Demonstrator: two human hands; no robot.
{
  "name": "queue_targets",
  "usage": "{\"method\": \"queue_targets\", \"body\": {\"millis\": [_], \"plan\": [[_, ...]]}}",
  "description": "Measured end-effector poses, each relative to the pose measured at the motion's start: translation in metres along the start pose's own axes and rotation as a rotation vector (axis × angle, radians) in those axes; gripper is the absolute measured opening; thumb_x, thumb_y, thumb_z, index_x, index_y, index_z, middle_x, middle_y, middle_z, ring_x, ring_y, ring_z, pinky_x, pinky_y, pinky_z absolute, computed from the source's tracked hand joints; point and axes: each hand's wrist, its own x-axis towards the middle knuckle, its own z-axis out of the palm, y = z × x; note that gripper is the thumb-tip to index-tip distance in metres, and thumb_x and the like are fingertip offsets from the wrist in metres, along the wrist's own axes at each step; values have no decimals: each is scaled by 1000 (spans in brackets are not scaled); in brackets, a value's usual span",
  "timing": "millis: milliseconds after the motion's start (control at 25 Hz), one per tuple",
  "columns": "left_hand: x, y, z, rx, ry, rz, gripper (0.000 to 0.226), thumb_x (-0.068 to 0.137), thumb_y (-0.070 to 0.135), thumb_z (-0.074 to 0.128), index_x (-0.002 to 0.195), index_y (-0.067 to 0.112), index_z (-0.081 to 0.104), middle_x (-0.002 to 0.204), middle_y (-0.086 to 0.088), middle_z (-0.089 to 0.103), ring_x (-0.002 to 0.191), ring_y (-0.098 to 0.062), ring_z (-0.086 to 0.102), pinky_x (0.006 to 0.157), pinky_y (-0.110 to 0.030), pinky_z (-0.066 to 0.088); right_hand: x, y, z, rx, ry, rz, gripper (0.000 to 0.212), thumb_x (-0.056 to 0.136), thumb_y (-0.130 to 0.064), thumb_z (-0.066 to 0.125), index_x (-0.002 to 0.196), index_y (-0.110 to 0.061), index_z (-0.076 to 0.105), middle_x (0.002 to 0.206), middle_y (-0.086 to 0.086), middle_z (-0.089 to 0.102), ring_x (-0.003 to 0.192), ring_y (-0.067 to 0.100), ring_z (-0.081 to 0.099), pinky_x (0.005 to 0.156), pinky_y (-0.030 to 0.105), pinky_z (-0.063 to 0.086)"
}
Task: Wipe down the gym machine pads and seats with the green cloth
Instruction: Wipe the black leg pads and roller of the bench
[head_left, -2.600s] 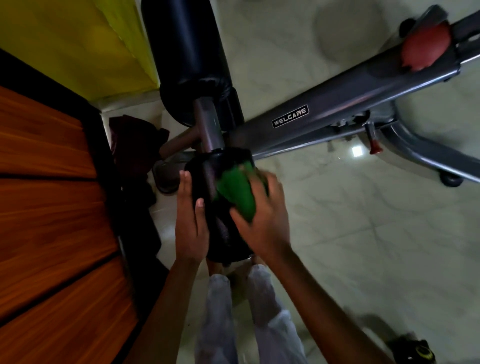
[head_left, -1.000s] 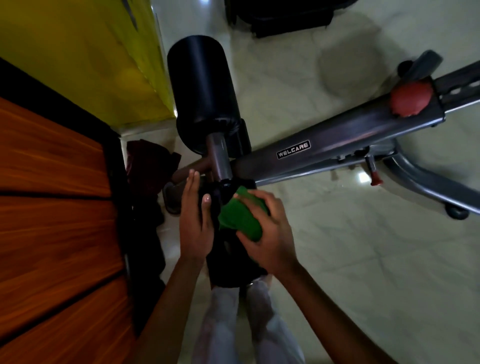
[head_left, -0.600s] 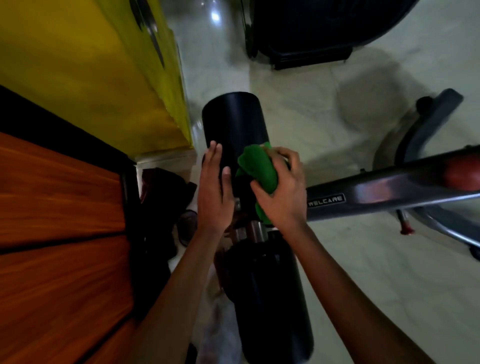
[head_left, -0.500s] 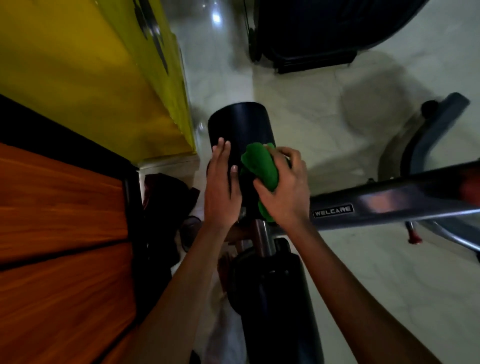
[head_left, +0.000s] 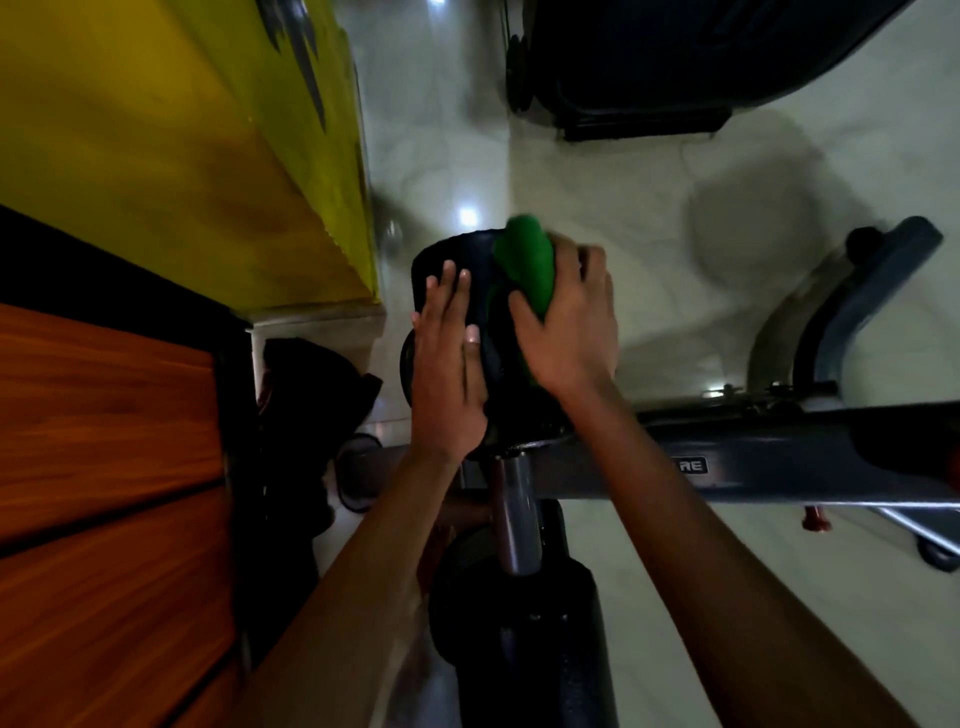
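Near the centre of the frame the person's right hand (head_left: 569, 322) grips the green cloth (head_left: 524, 265), its fingers curled over the bunched fabric and pressing it against the upper right side of the far black roller pad (head_left: 475, 275). The cloth's top edge is blurred and pokes just above the pad's end. The left hand (head_left: 447, 364) rests flat on the left side of the same pad — fingers straight and held close together, thumb lying along the pad's surface. A second black roller pad (head_left: 535, 649) fills the lower centre of the frame, joined to the first by a grey metal post (head_left: 511, 514). A grey machine beam (head_left: 779, 467) runs from the post to the right edge, bearing a partly hidden label. A yellow wall (head_left: 182, 145) occupies the upper left, wooden panels (head_left: 104, 467) the lower left, and a pale glossy floor (head_left: 727, 597) lies beneath — dark equipment (head_left: 649, 62) sits at the top.
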Motion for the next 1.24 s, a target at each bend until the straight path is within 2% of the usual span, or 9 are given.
{"method": "queue_targets", "body": {"millis": [200, 400, 560, 680, 800, 920, 1000, 1120, 1240], "plan": [[-1, 3, -1, 17, -16, 4, 50, 101, 25, 22, 147, 7, 29, 157, -5, 20, 147, -18, 9, 120, -37, 3, 51, -8, 5, -13, -39, -44, 52, 86, -33, 58, 132, -14, 44, 128, 13, 45, 111, 31, 46, 80, 37, 43], [-1, 4, 0, 16, -3, -5, 48, 101, 24, 25, 147, 10, 29, 157, -4, 20, 147, -14, 7, 120, -40, 6, -28, 19, -5, 55, -14, -138, 61, 75, -36, 54, 131, -14, 42, 130, 15, 44, 110, 34, 50, 83, 38, 47], [0, 14, -2, 35, 15, -53, 50, 100, 30, 32, 146, 12, 31, 157, -2, 23, 146, -11, 10, 120, -42, 9, -91, 45, -21, 186, -153, -83, 62, 72, -41, 50, 130, -24, 34, 131, 6, 42, 116, 26, 49, 88, 29, 43], [3, 40, 5, 83, 53, -167, 55, 98, 39, 37, 149, 20, 27, 158, -1, 17, 147, -14, 8, 118, -52, 9, -96, 55, -29, 348, -150, -34, 54, 72, -37, 53, 122, -17, 48, 118, 5, 49, 104, 14, 53, 85, 27, 48], [0, 42, 11, 284, -17, -125, 55, 97, 46, 29, 149, 28, 24, 160, 2, 9, 147, -14, 0, 116, -47, 4, -90, 56, -34, 488, -7, 90, 41, 71, -34, 53, 111, -28, 49, 104, 9, 56, 90, 7, 53, 81, 15, 45], [-1, 17, -5, 141, -38, -107, 55, 98, 43, 33, 149, 25, 25, 160, 1, 10, 147, -15, 3, 118, -46, 15, -92, 58, -38, 409, 62, 69, 43, 72, -31, 55, 112, -17, 53, 107, 8, 54, 95, 12, 54, 84, 28, 46], [0, 8, -13, 60, -16, -78, 52, 100, 32, 35, 149, 15, 28, 159, -4, 14, 147, -15, 10, 117, -45, 21, -95, 48, -32, 329, 10, 4, 53, 72, -31, 55, 119, -9, 53, 117, 9, 51, 105, 20, 54, 89, 29, 45], [4, 14, -4, -25, 84, -67, 44, 100, 14, 37, 142, -1, 36, 155, -13, 23, 144, -16, 19, 118, -37, 21, -84, 29, -18, 171, -47, -54, 63, 71, -36, 52, 131, -20, 42, 127, 8, 47, 112, 25, 52, 87, 30, 46], [5, 16, 3, -37, 100, -141, 48, 101, 24, 33, 144, 4, 33, 155, -9, 25, 145, -16, 19, 118, -42, 20, -45, 18, -10, 151, -28, -24, 65, 71, -40, 47, 130, -13, 46, 125, 14, 48, 108, 32, 52, 84, 40, 50]]}}
